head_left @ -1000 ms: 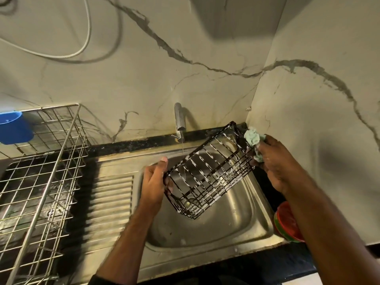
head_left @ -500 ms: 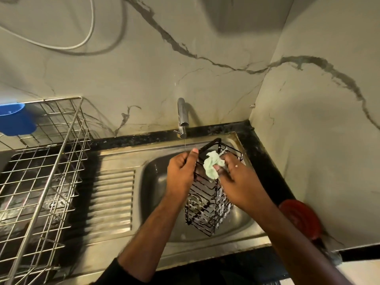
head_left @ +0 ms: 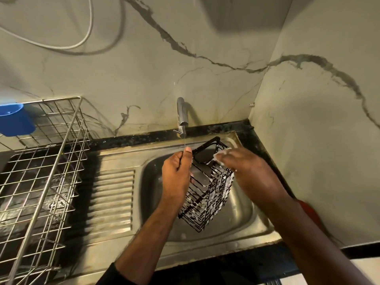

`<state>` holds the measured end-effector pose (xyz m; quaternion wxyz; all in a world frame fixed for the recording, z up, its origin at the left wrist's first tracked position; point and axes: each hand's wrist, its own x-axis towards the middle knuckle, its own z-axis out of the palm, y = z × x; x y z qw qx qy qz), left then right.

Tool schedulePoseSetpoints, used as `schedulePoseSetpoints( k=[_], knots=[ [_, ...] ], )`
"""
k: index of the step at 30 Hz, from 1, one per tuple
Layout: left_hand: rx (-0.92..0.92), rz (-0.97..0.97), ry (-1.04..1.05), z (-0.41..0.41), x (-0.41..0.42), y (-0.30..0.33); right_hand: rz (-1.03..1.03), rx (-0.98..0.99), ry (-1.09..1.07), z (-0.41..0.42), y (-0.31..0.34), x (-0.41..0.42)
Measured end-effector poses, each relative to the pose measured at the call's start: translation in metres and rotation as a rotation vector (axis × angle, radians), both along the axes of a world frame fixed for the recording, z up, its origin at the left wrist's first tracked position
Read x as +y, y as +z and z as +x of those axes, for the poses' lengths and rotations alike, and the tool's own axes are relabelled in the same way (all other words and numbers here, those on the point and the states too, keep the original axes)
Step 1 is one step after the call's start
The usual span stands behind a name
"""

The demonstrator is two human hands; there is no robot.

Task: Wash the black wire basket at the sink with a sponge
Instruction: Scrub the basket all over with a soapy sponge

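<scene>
Black wire basket (head_left: 207,194), unlabelled, between left hand (head_left: 176,175) and sponge-holding right hand (head_left: 244,171)

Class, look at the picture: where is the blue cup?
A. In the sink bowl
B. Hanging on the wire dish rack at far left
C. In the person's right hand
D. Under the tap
B: the blue cup sits on the upper edge of the wire dish rack, far left of the sink.
</scene>
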<state>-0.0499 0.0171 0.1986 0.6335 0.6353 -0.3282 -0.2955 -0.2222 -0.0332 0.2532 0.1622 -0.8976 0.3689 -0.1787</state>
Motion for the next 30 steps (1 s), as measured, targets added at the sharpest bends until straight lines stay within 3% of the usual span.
schedulePoseSetpoints(
  k=[4,6,10,13,18,21,27,30],
  knots=[
    [0.007,-0.005,-0.013,0.0,0.0,-0.002,0.041,0.081,0.322,0.012,0.004,0.018],
    [0.037,-0.007,-0.007,0.001,0.0,-0.002,0.039,0.058,0.367,0.008,0.001,0.012],
    [0.154,0.011,0.036,0.004,0.001,0.003,-0.014,-0.124,0.141,-0.017,-0.013,-0.02],
    [0.224,0.027,0.023,0.003,0.002,0.006,-0.04,-0.132,-0.041,-0.023,-0.015,-0.041],
    [0.217,-0.002,-0.15,-0.008,0.0,0.007,0.041,-0.208,0.045,-0.002,0.004,-0.018],
    [0.212,0.007,-0.186,-0.008,-0.002,0.008,-0.001,-0.124,0.218,0.017,0.008,0.007],
    [0.324,-0.011,-0.215,0.0,0.002,0.008,-0.022,0.039,0.345,0.021,0.014,0.018],
    [0.277,-0.006,-0.173,0.0,0.003,0.012,0.044,0.117,0.396,0.008,0.017,0.002]
  ],
)
